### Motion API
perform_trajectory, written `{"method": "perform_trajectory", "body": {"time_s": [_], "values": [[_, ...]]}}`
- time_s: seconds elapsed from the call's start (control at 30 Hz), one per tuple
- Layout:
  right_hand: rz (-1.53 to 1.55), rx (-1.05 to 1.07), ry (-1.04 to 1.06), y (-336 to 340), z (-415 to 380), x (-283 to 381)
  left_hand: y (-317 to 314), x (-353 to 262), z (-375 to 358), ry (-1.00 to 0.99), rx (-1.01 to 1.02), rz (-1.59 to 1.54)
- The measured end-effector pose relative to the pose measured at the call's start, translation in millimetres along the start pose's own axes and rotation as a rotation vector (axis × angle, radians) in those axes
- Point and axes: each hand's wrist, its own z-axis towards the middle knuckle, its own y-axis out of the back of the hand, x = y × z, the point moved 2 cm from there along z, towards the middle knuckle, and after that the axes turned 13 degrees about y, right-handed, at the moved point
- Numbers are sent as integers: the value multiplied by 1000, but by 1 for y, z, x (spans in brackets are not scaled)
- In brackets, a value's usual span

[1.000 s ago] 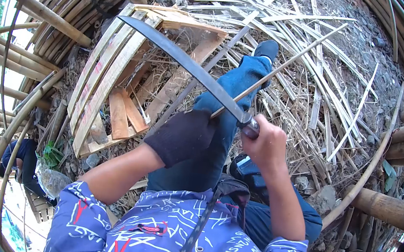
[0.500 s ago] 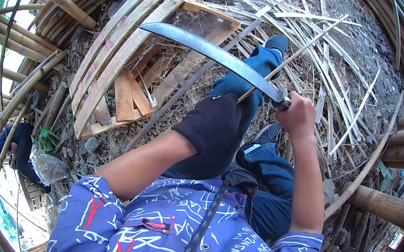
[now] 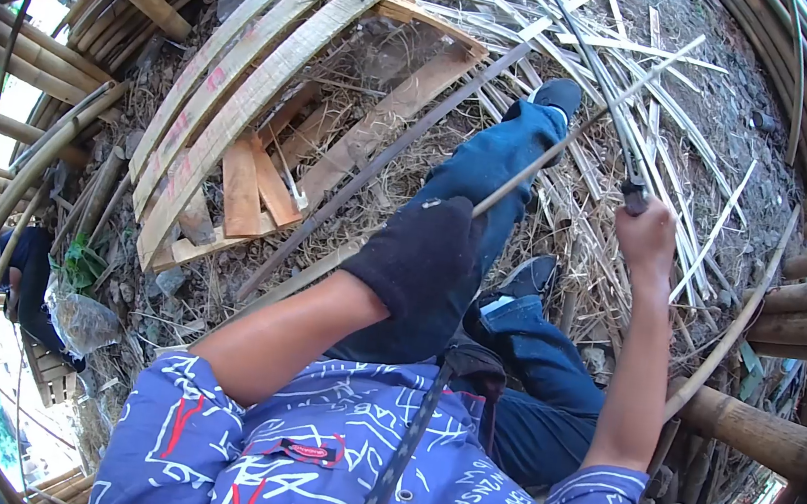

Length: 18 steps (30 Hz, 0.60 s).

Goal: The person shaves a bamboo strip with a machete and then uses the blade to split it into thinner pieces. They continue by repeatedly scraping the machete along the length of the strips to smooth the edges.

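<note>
My left hand [image 3: 429,245], in a dark glove, is closed round the lower end of a thin bamboo strip [image 3: 562,149], which slants up and right across my outstretched leg. Bare and closed, my right hand [image 3: 646,229] grips the dark handle of a long machete [image 3: 597,69]. The blade points away from me toward the top, seen nearly edge-on, and crosses the strip's line in view. The glove hides the strip's near end.
A wooden pallet [image 3: 233,80] lies at the upper left. Pale split strips [image 3: 680,135] are scattered beyond my feet. Bamboo poles [image 3: 754,431] stand at both sides. Another person [image 3: 28,276] is at the far left, near a plastic bag [image 3: 85,322].
My right hand has moved right and slightly down, and the machete has swung from pointing left to pointing away. My left hand still holds the strip, almost unmoved.
</note>
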Motion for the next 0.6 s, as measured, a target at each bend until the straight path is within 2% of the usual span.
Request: {"method": "perform_trajectory", "body": {"time_s": [0.03, 0.13, 0.2, 0.23, 0.3, 0.5, 0.6], "values": [[64, -30, 80, -1, -7, 12, 3, -2, 2, 97, 28, -8], [312, 63, 114, -18, -27, 48, 6, -2, 0, 125, 21, 21], [269, 48, 259, -21, -42, 76, 5, 2, 0, 87, 3, 39], [274, 51, 253, -21, -43, 82, 4, 3, 0, 41, -21, 46], [78, 70, 340, -20, -44, 89, 4, 4, 0, 55, -1, 2], [17, 71, 379, -32, -27, 64, -4, 3, 2, -10, 12, -91], [5, 44, 375, -33, -20, 57, 16, -14, -5, -46, 1, -78]]}}
